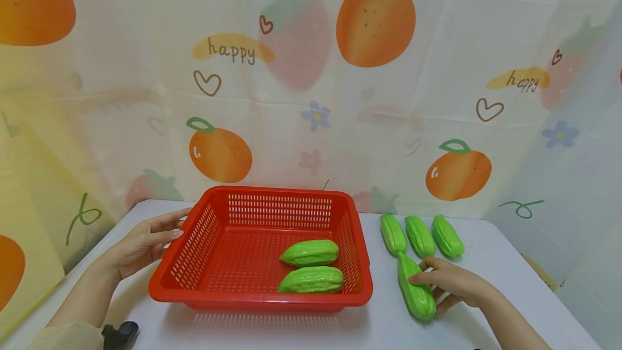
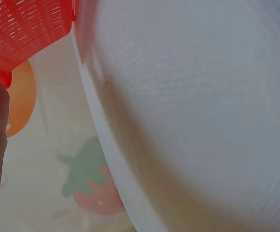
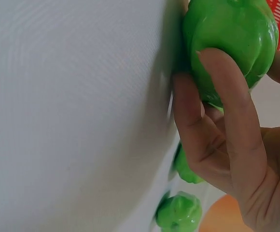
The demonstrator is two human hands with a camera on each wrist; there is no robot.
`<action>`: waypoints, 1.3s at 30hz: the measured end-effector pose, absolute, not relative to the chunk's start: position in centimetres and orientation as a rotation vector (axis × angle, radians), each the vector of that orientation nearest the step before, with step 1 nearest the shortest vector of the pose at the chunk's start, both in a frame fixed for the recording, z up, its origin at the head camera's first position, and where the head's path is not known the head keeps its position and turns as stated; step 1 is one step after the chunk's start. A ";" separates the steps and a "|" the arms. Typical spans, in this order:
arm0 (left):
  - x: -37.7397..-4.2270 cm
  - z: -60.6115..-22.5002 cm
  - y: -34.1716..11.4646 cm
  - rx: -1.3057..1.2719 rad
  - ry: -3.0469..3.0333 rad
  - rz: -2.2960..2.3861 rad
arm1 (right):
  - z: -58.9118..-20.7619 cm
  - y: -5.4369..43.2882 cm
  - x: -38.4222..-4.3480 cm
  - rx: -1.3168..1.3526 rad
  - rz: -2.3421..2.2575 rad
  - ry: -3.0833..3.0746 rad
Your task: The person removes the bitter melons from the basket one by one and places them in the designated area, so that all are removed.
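Note:
A red plastic basket point(image 1: 259, 297) stands on the table, its slotted side also showing in the left wrist view. My left hand point(image 1: 146, 244) holds its left rim, with the thumb at the edge. Inside, two green bitter melons lie side by side toward the right: a rear bitter melon point(image 1: 311, 253) and a front bitter melon point(image 1: 313, 280). Right of the basket, my right hand point(image 1: 449, 283) grips another bitter melon point(image 1: 415, 293) by its right side, thumb and fingers around it. In the right wrist view this glossy, ribbed melon point(image 3: 231, 38) sits between the fingers, close to the tabletop.
Behind the gripped melon, three more bitter melons stand in a row: a left one point(image 1: 393, 235), a middle one point(image 1: 420, 236) and a right one point(image 1: 447, 237). The white table point(image 1: 389, 334) ends at a fruit-print curtain point(image 1: 359, 139). A black strap point(image 1: 120, 335) circles the left wrist.

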State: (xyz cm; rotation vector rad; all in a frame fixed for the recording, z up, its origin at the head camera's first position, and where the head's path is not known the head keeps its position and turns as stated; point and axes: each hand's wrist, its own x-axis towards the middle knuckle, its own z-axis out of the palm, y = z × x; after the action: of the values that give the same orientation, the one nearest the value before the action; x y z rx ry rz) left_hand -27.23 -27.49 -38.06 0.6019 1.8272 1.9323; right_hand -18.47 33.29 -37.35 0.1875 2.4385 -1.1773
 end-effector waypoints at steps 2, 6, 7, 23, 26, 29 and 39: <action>-27.2 -38.0 -27.5 0.594 1.828 1.934 | -37.3 33.5 -18.4 0.165 -1.178 2.440; -27.1 -38.0 -27.4 0.578 1.829 1.935 | -37.4 33.7 -18.4 0.153 -1.177 2.443; -27.1 -38.0 -27.4 0.576 1.829 1.936 | -37.4 33.8 -18.4 0.155 -1.174 2.444; -27.3 -38.1 -27.5 0.593 1.833 1.935 | -37.1 33.9 -18.5 0.180 -1.130 2.461; -27.3 -38.2 -27.5 0.589 1.839 1.933 | -37.0 33.9 -18.5 0.178 -1.125 2.465; -27.3 -38.1 -27.5 0.585 1.842 1.932 | -37.0 33.8 -18.6 0.184 -1.114 2.470; -27.3 -38.2 -27.6 0.597 1.847 1.921 | -36.4 33.8 -18.5 0.188 -1.099 2.484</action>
State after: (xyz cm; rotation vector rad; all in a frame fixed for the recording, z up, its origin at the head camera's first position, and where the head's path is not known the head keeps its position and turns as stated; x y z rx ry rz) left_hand -27.28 -27.56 -38.17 0.5970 1.8474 1.9214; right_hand -18.45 33.81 -36.42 0.1879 2.4840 -1.0989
